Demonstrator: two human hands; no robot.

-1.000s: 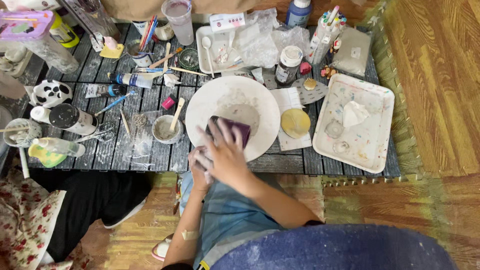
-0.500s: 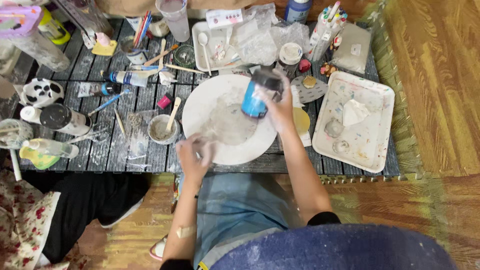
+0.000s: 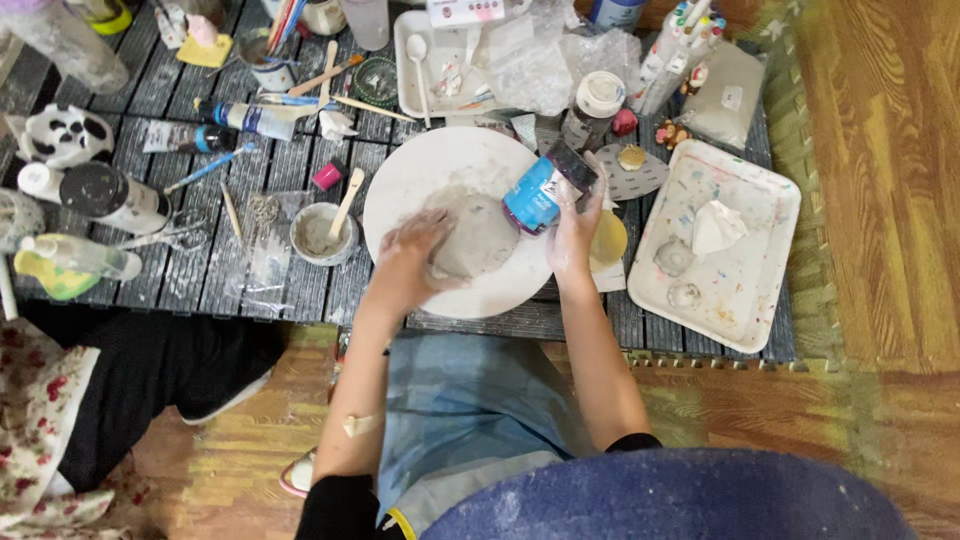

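Dark slatted table [image 3: 250, 290]: left hand [image 3: 410, 255] lies flat, fingers spread on grey clay [image 3: 480, 235]; right hand [image 3: 575, 225] grips a blue jar [image 3: 540, 190] tilted just right of it.

Blue paint jar [image 3: 538, 194]: cylindrical, dark cap, pale label, tipped on its side and tilted, held above right part of plate, cap end pointing far-right. Round white plate [image 3: 420, 170]: flat on dark slatted table, centre of scene. Grey clay slab [image 3: 482, 235]: flattened, irregular round, lying on plate's near-centre, smeared grey around it.
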